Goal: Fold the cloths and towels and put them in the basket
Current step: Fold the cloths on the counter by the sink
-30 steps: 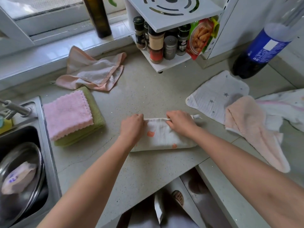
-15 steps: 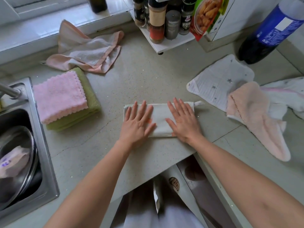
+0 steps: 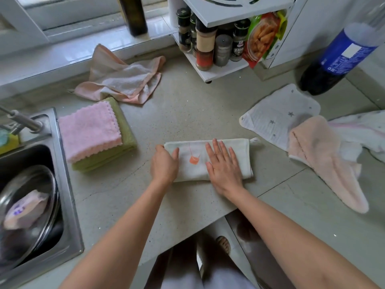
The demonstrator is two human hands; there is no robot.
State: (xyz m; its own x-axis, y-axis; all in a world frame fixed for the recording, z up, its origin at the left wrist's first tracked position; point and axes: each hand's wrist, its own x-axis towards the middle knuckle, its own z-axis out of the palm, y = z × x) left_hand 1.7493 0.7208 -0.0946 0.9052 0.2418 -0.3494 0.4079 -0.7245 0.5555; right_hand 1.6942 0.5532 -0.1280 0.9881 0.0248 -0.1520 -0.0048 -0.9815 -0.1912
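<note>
A white cloth with an orange print (image 3: 193, 158) lies folded into a long strip on the counter in front of me. My left hand (image 3: 164, 165) curls round its left end, thumb on top. My right hand (image 3: 224, 164) rests flat on its right half with straight fingers. A folded pink cloth (image 3: 89, 130) sits on a folded green one (image 3: 125, 132) beside the sink. A crumpled pink-edged towel (image 3: 125, 80) lies by the window sill. To the right lie a star-print cloth (image 3: 277, 113), a peach towel (image 3: 325, 159) and a white patterned cloth (image 3: 362, 130). No basket is in view.
A steel sink (image 3: 62, 184) with a metal lid (image 3: 29, 209) is at the left, tap (image 3: 23, 119) above it. A white spice rack (image 3: 220, 67) with jars stands at the back. A dark soda bottle (image 3: 337, 59) and an olive bottle (image 3: 134, 15) stand nearby. The counter edge (image 3: 187, 232) is close in front of me.
Both hands pressed flat on the folded strip half a second ago. Now my left hand has slid to the left end and curled round it; the orange print shows. My right hand stays flat.
</note>
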